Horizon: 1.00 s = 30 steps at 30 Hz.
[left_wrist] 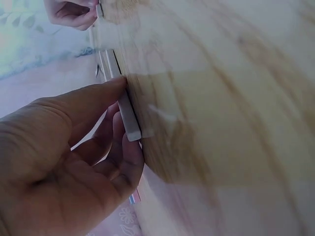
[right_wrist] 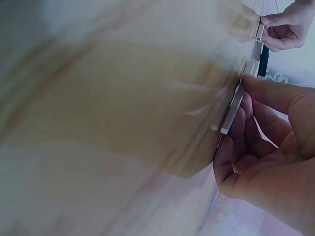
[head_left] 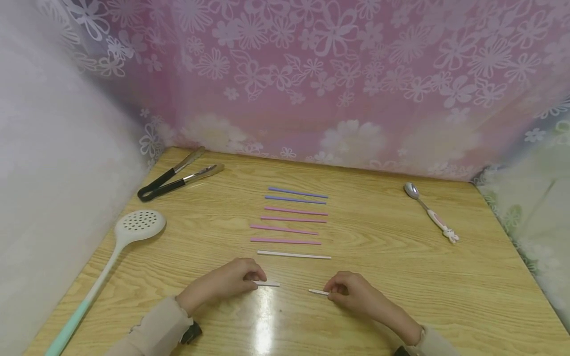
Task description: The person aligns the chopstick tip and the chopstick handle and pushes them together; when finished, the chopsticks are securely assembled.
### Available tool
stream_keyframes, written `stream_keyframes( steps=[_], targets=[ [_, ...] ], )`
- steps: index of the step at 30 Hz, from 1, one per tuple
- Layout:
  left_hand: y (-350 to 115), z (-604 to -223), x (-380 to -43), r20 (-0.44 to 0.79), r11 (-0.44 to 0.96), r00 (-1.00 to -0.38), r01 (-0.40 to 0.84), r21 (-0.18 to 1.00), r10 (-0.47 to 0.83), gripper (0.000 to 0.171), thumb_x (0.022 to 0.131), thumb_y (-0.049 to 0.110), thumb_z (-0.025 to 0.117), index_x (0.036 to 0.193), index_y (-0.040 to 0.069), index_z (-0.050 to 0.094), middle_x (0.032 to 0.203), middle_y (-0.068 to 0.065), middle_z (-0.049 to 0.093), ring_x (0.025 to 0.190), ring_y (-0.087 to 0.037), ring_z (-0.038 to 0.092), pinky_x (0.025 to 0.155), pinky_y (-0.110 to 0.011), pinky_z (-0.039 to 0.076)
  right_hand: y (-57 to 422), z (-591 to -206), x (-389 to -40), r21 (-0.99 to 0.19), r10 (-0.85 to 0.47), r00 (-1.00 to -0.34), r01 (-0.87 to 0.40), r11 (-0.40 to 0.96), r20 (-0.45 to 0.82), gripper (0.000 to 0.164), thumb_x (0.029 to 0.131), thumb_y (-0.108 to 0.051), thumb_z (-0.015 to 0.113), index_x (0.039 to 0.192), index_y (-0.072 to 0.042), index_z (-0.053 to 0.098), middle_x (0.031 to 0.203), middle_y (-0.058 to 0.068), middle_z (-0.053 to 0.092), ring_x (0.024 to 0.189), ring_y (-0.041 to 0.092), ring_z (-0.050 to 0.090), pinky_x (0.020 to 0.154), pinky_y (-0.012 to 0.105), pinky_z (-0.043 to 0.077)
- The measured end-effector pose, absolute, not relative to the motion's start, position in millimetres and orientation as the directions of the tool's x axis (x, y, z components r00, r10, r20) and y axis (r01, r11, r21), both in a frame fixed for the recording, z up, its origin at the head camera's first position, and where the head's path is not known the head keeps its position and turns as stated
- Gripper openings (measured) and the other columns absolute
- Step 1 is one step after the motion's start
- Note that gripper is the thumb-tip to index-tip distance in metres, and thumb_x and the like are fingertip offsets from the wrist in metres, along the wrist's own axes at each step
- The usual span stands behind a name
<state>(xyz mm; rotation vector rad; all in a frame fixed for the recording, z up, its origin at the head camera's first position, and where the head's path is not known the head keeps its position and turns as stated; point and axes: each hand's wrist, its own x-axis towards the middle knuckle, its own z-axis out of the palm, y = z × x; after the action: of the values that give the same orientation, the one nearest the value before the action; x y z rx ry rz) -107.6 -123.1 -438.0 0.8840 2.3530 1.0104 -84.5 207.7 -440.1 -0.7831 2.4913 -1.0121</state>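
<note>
In the head view my left hand [head_left: 233, 279] pinches a short white chopstick piece [head_left: 269, 284] between thumb and fingers, low over the table. My right hand [head_left: 356, 292] pinches another short white piece [head_left: 317, 291], its free end pointing at the left one across a small gap. Both wrist views show square-cut ends, as on the left piece [left_wrist: 129, 120] and the right piece [right_wrist: 232, 110]. Just beyond the hands lies a full-length white chopstick [head_left: 294, 255]. Behind it are several pink chopsticks [head_left: 285, 242] and two blue ones [head_left: 296, 200], roughly parallel in a column.
Black-handled metal tongs [head_left: 166, 187] lie spread at the back left of the wooden table [head_left: 401, 277]. Below them rests a white skimmer [head_left: 140, 227] with a mint handle. A spoon with a rabbit-shaped handle [head_left: 434, 215] lies right. Floral curtains [head_left: 311, 99] border the table.
</note>
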Motion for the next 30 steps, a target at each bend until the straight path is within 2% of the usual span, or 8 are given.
stream_keyframes(
  steps=[2,4,7,10,14,20,30],
  targets=[
    [-122,-438,-108,-0.120,0.535,-0.709,0.398,0.745,0.695,0.017,0.090,0.006,0.062,0.107,0.003,0.067,0.100,-0.002,0.063,0.089,-0.013,0.057,0.079,-0.024,0.050,207,-440,-84,-0.719,-0.603,-0.793,-0.370,0.589,-0.086,0.008,0.088,-0.011,0.066,0.095,-0.006,0.069,0.085,-0.008,0.060,0.075,0.000,0.051,0.068,0.020,0.049],
    [-121,-439,-108,-0.101,0.541,-0.717,0.419,0.729,0.690,0.019,0.092,0.008,0.060,0.110,0.003,0.067,0.104,-0.003,0.063,0.096,-0.017,0.058,0.085,-0.029,0.050,206,-440,-83,-0.718,-0.603,-0.796,-0.391,0.576,-0.050,0.009,0.089,-0.011,0.066,0.096,-0.006,0.069,0.087,-0.007,0.061,0.077,0.000,0.052,0.071,0.020,0.050],
    [-117,-440,-109,-0.063,0.533,-0.726,0.439,0.723,0.685,0.022,0.096,0.010,0.055,0.114,0.004,0.065,0.108,-0.003,0.062,0.102,-0.020,0.057,0.089,-0.032,0.049,201,-439,-83,-0.718,-0.603,-0.796,-0.448,0.533,0.049,0.009,0.089,-0.008,0.066,0.097,-0.005,0.068,0.087,-0.004,0.063,0.079,0.001,0.055,0.072,0.020,0.052],
    [-114,-442,-111,-0.011,0.494,-0.721,0.462,0.737,0.692,0.023,0.098,0.012,0.051,0.116,0.005,0.065,0.108,-0.001,0.059,0.098,-0.015,0.056,0.086,-0.029,0.050,193,-436,-84,-0.708,-0.603,-0.782,-0.515,0.484,0.156,0.011,0.087,-0.003,0.067,0.097,-0.003,0.067,0.086,-0.001,0.063,0.078,0.002,0.055,0.070,0.020,0.052],
    [-109,-441,-112,0.075,0.431,-0.705,0.510,0.744,0.705,0.022,0.098,0.010,0.051,0.115,0.005,0.064,0.104,-0.001,0.058,0.089,-0.007,0.052,0.078,-0.021,0.049,183,-429,-86,-0.704,-0.594,-0.772,-0.551,0.448,0.225,0.014,0.085,0.000,0.067,0.099,-0.003,0.066,0.086,0.000,0.062,0.077,0.002,0.054,0.070,0.020,0.052],
    [-104,-436,-113,0.117,0.399,-0.720,0.504,0.766,0.684,0.020,0.097,0.009,0.052,0.113,0.007,0.065,0.103,0.000,0.059,0.090,-0.008,0.054,0.078,-0.021,0.050,175,-416,-86,-0.729,-0.574,-0.791,-0.518,0.447,0.211,0.013,0.087,-0.003,0.066,0.100,-0.003,0.066,0.087,0.002,0.062,0.078,0.003,0.054,0.071,0.022,0.052],
    [-104,-433,-111,0.076,0.444,-0.739,0.480,0.757,0.670,0.021,0.097,0.011,0.053,0.114,0.010,0.065,0.106,-0.002,0.065,0.097,-0.014,0.057,0.081,-0.026,0.049,172,-417,-86,-0.752,-0.546,-0.815,-0.481,0.451,0.194,0.012,0.087,-0.003,0.066,0.099,-0.004,0.067,0.085,0.002,0.061,0.077,0.003,0.053,0.067,0.021,0.052]
  ],
)
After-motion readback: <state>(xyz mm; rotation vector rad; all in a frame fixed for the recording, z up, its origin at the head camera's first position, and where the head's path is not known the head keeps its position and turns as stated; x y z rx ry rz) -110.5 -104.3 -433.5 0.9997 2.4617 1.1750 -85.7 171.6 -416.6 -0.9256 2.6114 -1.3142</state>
